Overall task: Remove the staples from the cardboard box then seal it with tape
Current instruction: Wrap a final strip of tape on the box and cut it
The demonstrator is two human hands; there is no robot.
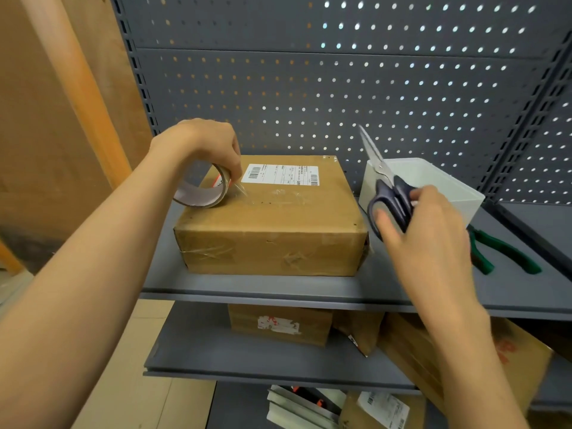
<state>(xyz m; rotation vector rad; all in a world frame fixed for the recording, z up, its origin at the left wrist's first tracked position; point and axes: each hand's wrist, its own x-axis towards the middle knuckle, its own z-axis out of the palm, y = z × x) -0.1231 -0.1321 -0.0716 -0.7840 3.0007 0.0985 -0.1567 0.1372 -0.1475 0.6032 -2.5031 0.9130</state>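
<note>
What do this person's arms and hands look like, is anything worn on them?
Nothing shows on them. Both forearms are bare right to the frame's edge: no sleeves in view. The left hand and right hand wear no gloves, and I see no rings, watch or wristband.

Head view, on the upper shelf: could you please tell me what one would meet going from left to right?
Tape roll gripped by the left hand → cardboard box → scissors held in the right hand → white plastic bin → green-handled pliers.
</note>
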